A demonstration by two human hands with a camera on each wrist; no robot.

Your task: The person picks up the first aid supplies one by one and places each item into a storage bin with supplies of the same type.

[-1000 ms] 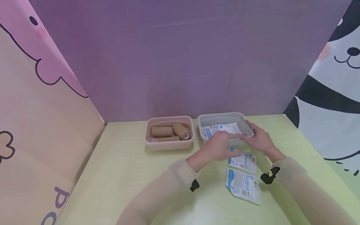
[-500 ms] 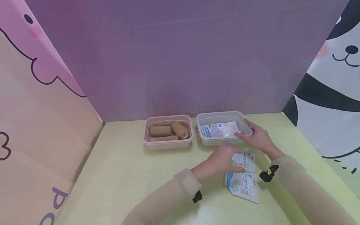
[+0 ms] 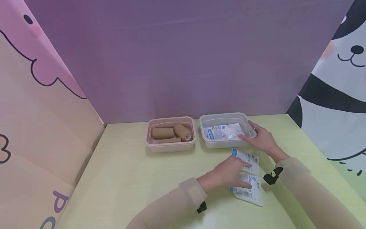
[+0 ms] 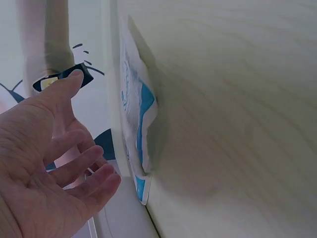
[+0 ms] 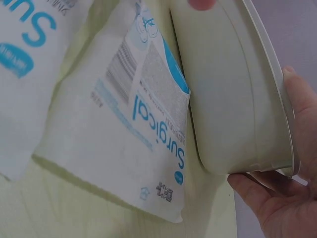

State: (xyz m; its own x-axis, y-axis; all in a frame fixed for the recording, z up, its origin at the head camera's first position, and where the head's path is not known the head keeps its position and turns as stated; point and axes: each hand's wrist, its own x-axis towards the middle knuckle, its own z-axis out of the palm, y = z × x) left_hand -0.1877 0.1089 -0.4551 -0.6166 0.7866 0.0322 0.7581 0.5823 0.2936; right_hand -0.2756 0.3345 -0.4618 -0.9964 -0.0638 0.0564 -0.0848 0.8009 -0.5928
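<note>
Two flat white packets with blue corners, printed "Surgical", lie one behind the other on the table: the far packet close to the white plastic box, the near packet toward me. My left hand hovers over both, fingers spread and relaxed with nothing held; the left wrist view shows its palm and loose fingers apart from the packets. At the front right corner of the white plastic box, my right hand grips the rim, thumb in front and fingers around the side. Inside that box lies a white and blue packet.
Left of the white box stands a pink plastic box holding several brown bandage rolls. A purple panel rises behind both boxes. Printed side panels bound the pale table on the left and right.
My left hand has left the white box's front edge and come back toward me over the two packets. My right hand has stayed on the box, and the packets lie where they were.
</note>
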